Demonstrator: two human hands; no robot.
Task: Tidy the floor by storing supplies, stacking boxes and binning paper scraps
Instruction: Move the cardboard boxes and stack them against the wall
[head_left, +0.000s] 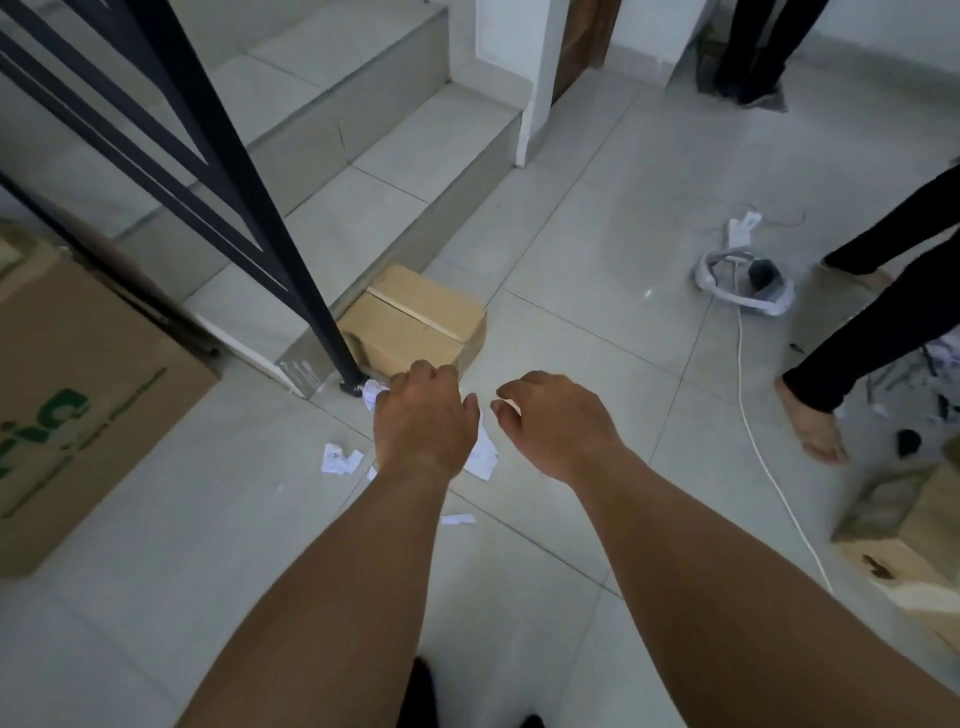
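The person is stretching both bare arms forward and down, the hands hanging over the floor just on the near side of the small cardboard box (415, 322), which is sitting against the bottom stair step (291, 312). The left hand (423, 421) is turned palm down with its fingers curled under. A crumpled paper wad (375, 393) is showing at its outer edge, and I cannot tell whether the grip is grasping it. The right hand (556, 421) is hovering beside it, fingers loosely bent, its grip released and holding nothing.

Nearer than the box, a torn paper scrap (483, 454) is lying under the gap between the hands, and a folded scrap (340, 460) is lying further left. The black railing post (332, 332) is crowding the box's near left corner. Well to the right of the box, a white cable (763, 441) is trailing past another person's bare foot (810, 426).
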